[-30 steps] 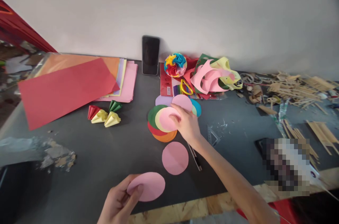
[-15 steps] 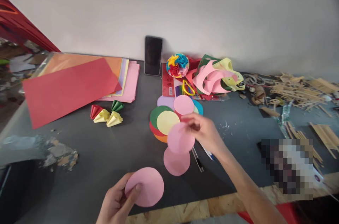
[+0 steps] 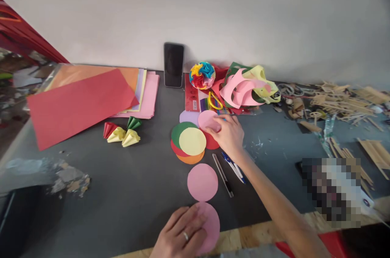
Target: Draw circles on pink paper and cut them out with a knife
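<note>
The left hand (image 3: 183, 235) lies flat, fingers spread, pressing a pink paper circle (image 3: 210, 225) at the desk's (image 3: 122, 185) near edge. The right hand (image 3: 228, 134), fingers loosely curled, touches another pink circle (image 3: 207, 120) atop the stacked circles (image 3: 190, 144). Round, they point nowhere. Bare desk lies leftward.

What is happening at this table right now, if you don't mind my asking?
A person is working with cut paper circles on a dark table. The left hand lies flat on a pink circle at the near edge. The right hand touches another pink circle atop a fanned pile of coloured circles. A third pink circle lies between them, beside two pens.
</note>
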`<state>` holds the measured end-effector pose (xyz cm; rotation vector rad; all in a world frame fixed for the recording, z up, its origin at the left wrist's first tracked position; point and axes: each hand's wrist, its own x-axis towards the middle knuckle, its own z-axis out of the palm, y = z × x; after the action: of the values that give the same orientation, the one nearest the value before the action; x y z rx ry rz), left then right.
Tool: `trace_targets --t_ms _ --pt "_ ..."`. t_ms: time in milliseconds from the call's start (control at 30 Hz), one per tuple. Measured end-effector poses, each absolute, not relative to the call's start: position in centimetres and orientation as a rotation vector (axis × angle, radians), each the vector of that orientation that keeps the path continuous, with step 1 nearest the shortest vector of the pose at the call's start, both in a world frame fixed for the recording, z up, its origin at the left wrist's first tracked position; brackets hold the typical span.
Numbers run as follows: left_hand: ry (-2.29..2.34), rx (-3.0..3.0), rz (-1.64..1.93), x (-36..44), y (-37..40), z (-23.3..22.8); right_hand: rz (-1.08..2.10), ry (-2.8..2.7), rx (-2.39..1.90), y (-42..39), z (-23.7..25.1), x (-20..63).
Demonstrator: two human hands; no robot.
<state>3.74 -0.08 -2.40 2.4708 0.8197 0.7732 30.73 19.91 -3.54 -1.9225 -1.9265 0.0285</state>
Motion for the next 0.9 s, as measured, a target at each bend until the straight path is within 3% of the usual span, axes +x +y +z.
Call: trace_targets --t_ms 267,433,633,767,900 --pt "0.936 2.774 0.634 2.9 0.6 -2.1 0.24 -1.755 -1.672 16.1 -0.9 29.8" --pt "1.073 2.794 0.549 -0.8 0.3 -2.8 0.523 -2.283 -1.413 9.9 0.3 27.7" --pt "1.447 2.474 0.67 -1.2 0.0 -3.0 0.375 -2.292 -1.651 5.8 -0.9 26.6" --pt "1.511 2.495 0.548 0.5 -0.2 -2.5 0.219 -2.225 -1.806 5.1 -1.2 26.1" --pt "1.568 2.524 0.409 1.8 -0.3 -2.4 0.307 -2.232 -1.882 5.6 -1.0 25.5"
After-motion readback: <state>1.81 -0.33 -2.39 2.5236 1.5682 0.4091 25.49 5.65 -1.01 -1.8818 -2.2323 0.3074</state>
